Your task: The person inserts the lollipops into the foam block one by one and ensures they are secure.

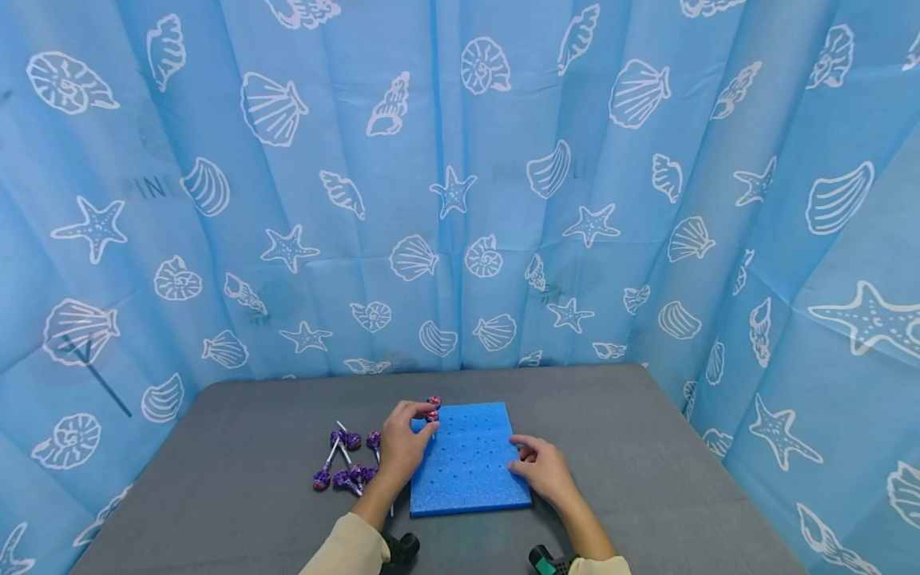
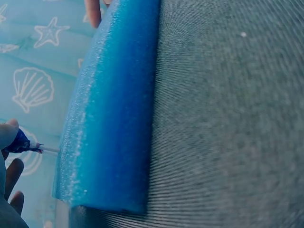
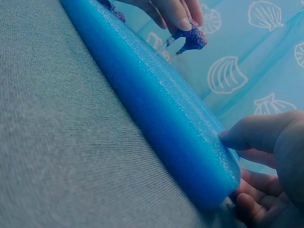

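Note:
A blue foam board (image 1: 470,491) with rows of small holes lies on the grey table. At its far left corner, my left hand (image 1: 404,439) pinches the wrapped head of a lollipop (image 1: 432,416), thumb and fingertips on the wrapper. The white stick of this lollipop points down to the foam in the left wrist view. Just behind it stands another lollipop (image 1: 434,400), partly hidden by the fingers. My right hand (image 1: 544,469) holds the board's right edge; in the right wrist view the thumb (image 3: 251,133) presses the top and the curled fingers are at the side.
Several purple-wrapped lollipops (image 1: 321,479) with white sticks lie in a loose pile left of the board, partly behind my left forearm. Dark straps (image 1: 402,549) sit at the wrists. Behind the table (image 1: 632,447) hangs a blue curtain (image 1: 460,303) with white shell prints.

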A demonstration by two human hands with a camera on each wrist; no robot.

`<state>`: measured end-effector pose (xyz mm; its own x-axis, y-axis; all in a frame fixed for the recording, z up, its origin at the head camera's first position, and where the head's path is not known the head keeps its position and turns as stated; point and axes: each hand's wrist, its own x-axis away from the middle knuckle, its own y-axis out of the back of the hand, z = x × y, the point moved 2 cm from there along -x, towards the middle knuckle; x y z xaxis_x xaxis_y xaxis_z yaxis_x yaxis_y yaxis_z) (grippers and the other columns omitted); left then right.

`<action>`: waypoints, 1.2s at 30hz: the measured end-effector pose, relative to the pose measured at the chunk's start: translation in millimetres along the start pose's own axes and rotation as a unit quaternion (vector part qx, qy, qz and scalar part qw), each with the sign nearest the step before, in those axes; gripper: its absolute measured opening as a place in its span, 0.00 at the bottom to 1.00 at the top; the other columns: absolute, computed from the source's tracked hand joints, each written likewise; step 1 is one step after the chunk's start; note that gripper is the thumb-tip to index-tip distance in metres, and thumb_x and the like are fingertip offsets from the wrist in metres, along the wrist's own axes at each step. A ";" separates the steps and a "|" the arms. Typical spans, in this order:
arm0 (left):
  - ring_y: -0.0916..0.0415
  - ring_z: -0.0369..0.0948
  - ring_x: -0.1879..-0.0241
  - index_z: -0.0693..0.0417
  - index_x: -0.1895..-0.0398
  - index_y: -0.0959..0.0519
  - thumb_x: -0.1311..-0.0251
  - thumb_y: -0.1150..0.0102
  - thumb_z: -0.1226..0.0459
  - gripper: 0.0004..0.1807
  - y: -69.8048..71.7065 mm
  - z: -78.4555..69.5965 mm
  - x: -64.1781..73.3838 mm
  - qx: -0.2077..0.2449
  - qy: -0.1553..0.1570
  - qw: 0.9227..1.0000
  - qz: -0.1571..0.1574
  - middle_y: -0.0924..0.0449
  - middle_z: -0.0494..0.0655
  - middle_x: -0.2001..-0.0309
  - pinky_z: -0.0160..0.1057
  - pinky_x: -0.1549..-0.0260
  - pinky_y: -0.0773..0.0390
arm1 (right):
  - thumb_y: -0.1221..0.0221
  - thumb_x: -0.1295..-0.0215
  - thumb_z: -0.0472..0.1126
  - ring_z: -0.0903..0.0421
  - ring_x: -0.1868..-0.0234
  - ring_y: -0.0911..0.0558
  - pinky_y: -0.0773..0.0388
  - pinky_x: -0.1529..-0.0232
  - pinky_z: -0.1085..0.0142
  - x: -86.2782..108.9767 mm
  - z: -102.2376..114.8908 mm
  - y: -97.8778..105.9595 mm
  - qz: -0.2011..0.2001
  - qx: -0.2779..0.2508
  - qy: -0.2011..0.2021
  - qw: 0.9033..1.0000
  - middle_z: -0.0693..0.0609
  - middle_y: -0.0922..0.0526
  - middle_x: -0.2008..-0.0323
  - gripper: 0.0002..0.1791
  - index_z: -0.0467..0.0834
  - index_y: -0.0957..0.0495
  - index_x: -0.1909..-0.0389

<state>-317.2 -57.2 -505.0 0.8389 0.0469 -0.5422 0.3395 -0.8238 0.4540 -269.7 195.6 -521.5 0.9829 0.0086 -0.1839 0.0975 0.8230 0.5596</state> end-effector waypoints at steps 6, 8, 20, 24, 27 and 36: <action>0.24 0.45 0.55 0.47 0.60 0.16 0.48 0.27 0.65 0.12 0.2 0.5 0.1 -0.028 -0.012 1.000 -0.007 0.20 0.41 0.59 0.53 0.53 0.28 | 0.33 0.46 0.31 0.55 0.68 0.28 0.29 0.66 0.63 -0.8 0.2 -0.2 -0.001 -0.002 0.000 1.000 0.49 0.24 0.68 0.20 0.35 0.20 0.49; 0.24 0.45 0.54 0.47 0.60 0.16 0.49 0.27 0.64 0.13 0.5 0.1 0.9 -0.031 -0.015 0.999 -0.008 0.20 0.42 0.59 0.54 0.52 0.29 | 0.32 0.46 0.31 0.55 0.68 0.28 0.29 0.66 0.63 -0.6 0.0 -0.3 -0.001 -0.002 0.001 1.000 0.49 0.24 0.68 0.21 0.35 0.20 0.49; 0.23 0.43 0.56 0.49 0.55 0.18 0.49 0.27 0.69 0.17 1.8 2.2 2.6 0.012 0.002 1.000 0.000 0.22 0.42 0.57 0.47 0.58 0.22 | 0.32 0.46 0.31 0.55 0.68 0.28 0.29 0.66 0.62 1.0 1.6 -0.9 0.001 -0.003 -0.004 1.000 0.50 0.25 0.68 0.21 0.35 0.20 0.49; 0.23 0.44 0.56 0.49 0.55 0.18 0.50 0.27 0.69 0.17 3.0 2.9 2.9 0.016 -0.009 1.000 -0.007 0.22 0.43 0.56 0.48 0.59 0.22 | 0.33 0.46 0.31 0.55 0.68 0.28 0.29 0.66 0.64 1.1 3.0 -0.8 -0.007 -0.007 -0.002 1.000 0.49 0.24 0.68 0.20 0.35 0.20 0.50; 0.22 0.45 0.56 0.49 0.56 0.18 0.51 0.26 0.69 0.18 4.0 3.2 2.6 0.018 -0.014 1.000 -0.012 0.22 0.43 0.56 0.48 0.60 0.22 | 0.32 0.46 0.31 0.55 0.68 0.28 0.29 0.67 0.64 0.2 2.9 -0.6 -0.009 -0.004 0.004 1.000 0.48 0.24 0.67 0.20 0.35 0.20 0.50; 0.23 0.45 0.55 0.48 0.56 0.18 0.50 0.26 0.66 0.17 9.1 4.9 2.3 0.012 -0.010 1.000 0.001 0.22 0.43 0.55 0.49 0.60 0.22 | 0.33 0.46 0.31 0.54 0.68 0.28 0.29 0.66 0.61 1.1 2.5 -0.9 -0.002 -0.003 -0.004 1.000 0.48 0.24 0.67 0.21 0.35 0.20 0.49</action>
<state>-314.3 -67.3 -505.5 0.8311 0.0341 -0.5550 0.3268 -0.8375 0.4380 -268.3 193.5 -520.1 0.9836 0.0002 -0.1802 0.1012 0.8268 0.5533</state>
